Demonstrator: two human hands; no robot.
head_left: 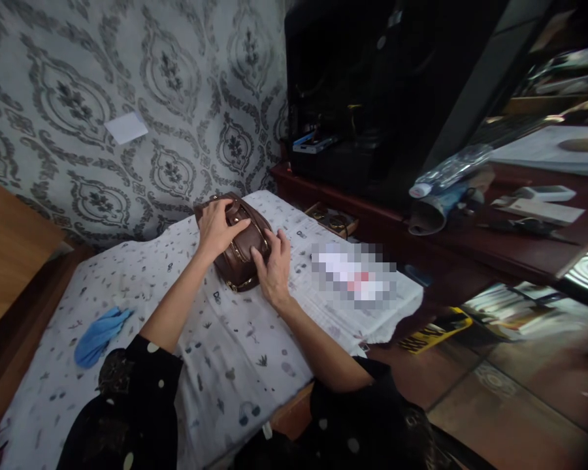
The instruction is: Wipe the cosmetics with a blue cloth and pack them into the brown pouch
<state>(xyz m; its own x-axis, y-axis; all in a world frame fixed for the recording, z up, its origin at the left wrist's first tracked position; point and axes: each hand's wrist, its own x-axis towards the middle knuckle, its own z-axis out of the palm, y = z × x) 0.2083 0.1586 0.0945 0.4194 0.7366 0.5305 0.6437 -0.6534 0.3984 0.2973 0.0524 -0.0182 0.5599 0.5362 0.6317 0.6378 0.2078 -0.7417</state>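
A brown leather handbag (pixel 247 256) with gold zips and trim rests on a white patterned cloth (pixel 235 365). My left hand (pixel 220 227) grips its upper left part, the fingers curved over it and the thumb reaching across the top. At the bag's right side, my right hand (pixel 275 267) holds the edge, with the thumb on the top face and bent fingers along the side. The fingers of both hands partly cover the bag. Whether the zips are done up cannot be made out.
A blue cloth (pixel 100 336) lies left of my left forearm. A blurred-out white and red item (pixel 355 274) is on the right of the cloth. Behind it stand an open drawer (pixel 333 220) and a dark red cabinet (pixel 519 241) bearing a plastic bottle (pixel 451 171). Patterned wall (pixel 176 85) at the back.
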